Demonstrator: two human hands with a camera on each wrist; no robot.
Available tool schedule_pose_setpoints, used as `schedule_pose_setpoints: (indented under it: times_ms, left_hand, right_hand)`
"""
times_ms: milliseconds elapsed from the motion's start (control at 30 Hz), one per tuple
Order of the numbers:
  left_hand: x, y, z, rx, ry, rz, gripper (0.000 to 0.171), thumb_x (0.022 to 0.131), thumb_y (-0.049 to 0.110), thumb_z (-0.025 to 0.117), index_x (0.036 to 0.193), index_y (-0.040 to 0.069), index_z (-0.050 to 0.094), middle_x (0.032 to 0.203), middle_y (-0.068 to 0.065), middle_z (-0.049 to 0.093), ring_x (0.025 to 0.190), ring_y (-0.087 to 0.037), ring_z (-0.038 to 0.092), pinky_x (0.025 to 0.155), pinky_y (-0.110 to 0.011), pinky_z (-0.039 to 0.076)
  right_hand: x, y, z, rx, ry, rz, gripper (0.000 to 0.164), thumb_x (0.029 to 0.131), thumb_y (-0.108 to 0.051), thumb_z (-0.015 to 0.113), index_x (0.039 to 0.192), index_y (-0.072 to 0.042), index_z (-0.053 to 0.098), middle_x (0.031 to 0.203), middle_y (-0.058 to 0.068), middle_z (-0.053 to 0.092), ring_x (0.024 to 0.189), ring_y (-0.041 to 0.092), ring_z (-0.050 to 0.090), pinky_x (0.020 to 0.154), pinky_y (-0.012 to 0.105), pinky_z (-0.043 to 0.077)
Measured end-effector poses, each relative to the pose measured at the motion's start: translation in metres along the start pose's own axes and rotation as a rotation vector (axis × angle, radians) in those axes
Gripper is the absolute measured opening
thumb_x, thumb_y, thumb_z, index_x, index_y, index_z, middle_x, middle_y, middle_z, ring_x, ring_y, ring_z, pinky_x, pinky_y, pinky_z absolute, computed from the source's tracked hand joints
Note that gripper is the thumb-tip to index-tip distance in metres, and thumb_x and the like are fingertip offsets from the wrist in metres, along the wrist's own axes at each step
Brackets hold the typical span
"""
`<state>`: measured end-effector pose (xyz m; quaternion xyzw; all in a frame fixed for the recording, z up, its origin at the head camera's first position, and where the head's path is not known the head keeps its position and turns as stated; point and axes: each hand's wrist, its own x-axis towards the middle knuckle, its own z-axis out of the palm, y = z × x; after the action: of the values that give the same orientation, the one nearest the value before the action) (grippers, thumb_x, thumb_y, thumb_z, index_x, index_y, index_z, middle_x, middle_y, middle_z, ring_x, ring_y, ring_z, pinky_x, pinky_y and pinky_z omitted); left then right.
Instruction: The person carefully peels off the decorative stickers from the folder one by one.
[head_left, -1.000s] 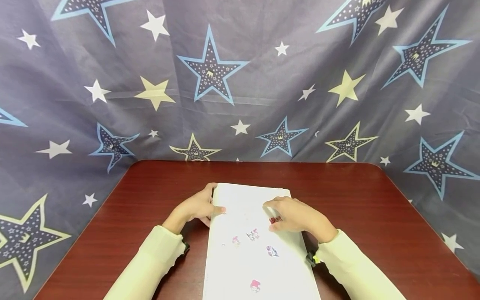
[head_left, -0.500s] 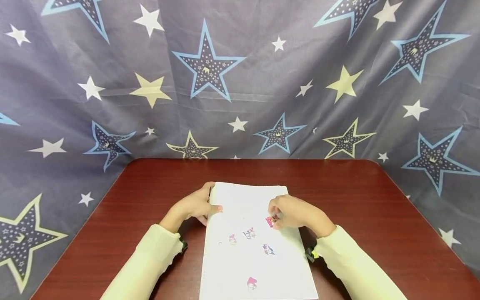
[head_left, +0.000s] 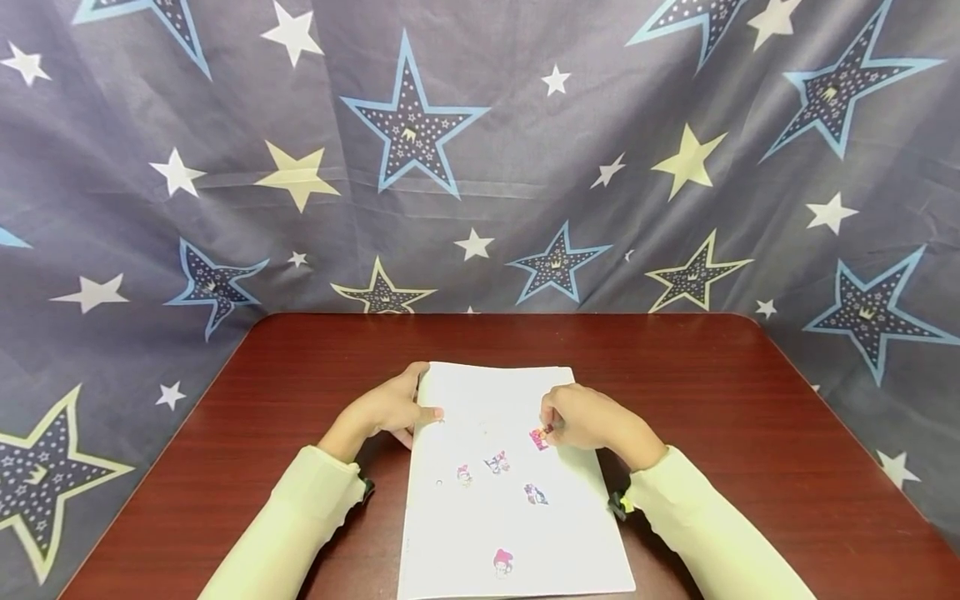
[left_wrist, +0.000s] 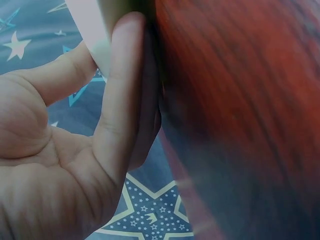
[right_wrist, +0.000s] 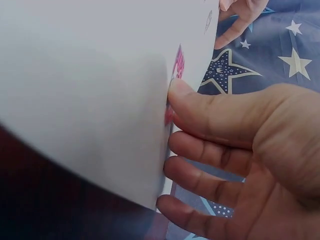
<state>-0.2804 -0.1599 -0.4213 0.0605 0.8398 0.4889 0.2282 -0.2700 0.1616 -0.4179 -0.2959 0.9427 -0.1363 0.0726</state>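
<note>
A white paper pad [head_left: 450, 533] with several small cartoon stickers on its top page lies on the table. My left hand [head_left: 386, 411] grips the pad's left edge near the far corner, thumb on the page and fingers at the side and beneath. Over the right part of the page, my right hand [head_left: 592, 421] pinches a pink sticker [head_left: 538, 439] between thumb and forefinger, low against the paper. In the right wrist view the thumb covers the middle of this sticker, and the other fingertips are right at the page surface.
The dark red wooden table [head_left: 705, 400] extends to both sides and behind the pad. Stickers on the page include a blue-purple one [head_left: 536, 494], a pink-hooded figure [head_left: 503, 563] and a pair of figures [head_left: 497, 462]. A grey star-patterned curtain [head_left: 495, 158] hangs behind.
The right fingers have closed in and lowered the sticker, whose dark red look has become bright pink with more of it showing. The left hand keeps its grip on the pad.
</note>
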Motion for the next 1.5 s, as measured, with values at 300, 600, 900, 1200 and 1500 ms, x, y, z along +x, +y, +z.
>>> schedule_pose_setpoints:
  times_ms: [300, 600, 900, 1200, 1500]
  left_hand:
    - [-0.002, -0.0013, -0.0019, 0.035, -0.002, 0.03, 0.085, 0.097, 0.006, 0.07, 0.163, 0.009, 0.015, 0.134, -0.028, 0.048, 0.075, -0.028, 0.072, 0.06, -0.045, 0.064]
    - [0.0009, -0.0017, -0.0011, 0.044, -0.006, 0.027, 0.084, 0.097, 0.006, 0.07, 0.163, 0.01, 0.017, 0.133, -0.027, 0.05, 0.073, -0.028, 0.072, 0.059, -0.045, 0.064]
    - [0.0007, -0.0005, -0.0011, 0.059, -0.001, 0.033, 0.085, 0.097, 0.007, 0.071, 0.162, 0.009, 0.018, 0.135, -0.027, 0.048, 0.074, -0.028, 0.072, 0.058, -0.044, 0.064]
    - [-0.0001, -0.0016, -0.0009, 0.048, -0.012, 0.041, 0.084, 0.097, 0.007, 0.071, 0.162, 0.009, 0.017, 0.135, -0.029, 0.048, 0.073, -0.027, 0.072, 0.059, -0.046, 0.063]
    - [0.0003, -0.0009, -0.0007, 0.049, 0.002, 0.016, 0.084, 0.097, 0.007, 0.071, 0.162, 0.01, 0.018, 0.134, -0.028, 0.049, 0.077, -0.028, 0.072, 0.061, -0.045, 0.064]
  right_hand:
    - [0.0007, -0.0033, 0.0007, -0.067, 0.022, -0.004, 0.016, 0.086, -0.017, 0.084, 0.079, -0.021, 0.07, 0.08, -0.011, 0.061, 0.077, 0.01, 0.055, 0.067, 0.03, 0.052]
    - [-0.0023, 0.0004, -0.0011, -0.08, 0.022, -0.009, 0.016, 0.08, -0.017, 0.088, 0.089, -0.019, 0.075, 0.08, -0.009, 0.064, 0.074, 0.011, 0.054, 0.07, 0.032, 0.051]
    - [-0.0039, -0.002, -0.0031, -0.077, 0.043, 0.011, 0.017, 0.075, -0.01, 0.089, 0.083, -0.022, 0.079, 0.085, -0.01, 0.07, 0.076, 0.013, 0.057, 0.069, 0.034, 0.053]
    - [-0.0026, -0.0065, -0.0034, -0.071, 0.035, 0.056, 0.02, 0.074, -0.009, 0.089, 0.079, -0.024, 0.078, 0.084, -0.011, 0.069, 0.075, 0.013, 0.058, 0.066, 0.036, 0.053]
    - [-0.0001, -0.0039, -0.0032, -0.05, 0.035, 0.071, 0.022, 0.076, -0.006, 0.087, 0.077, -0.025, 0.076, 0.083, -0.012, 0.068, 0.077, 0.012, 0.06, 0.066, 0.035, 0.055]
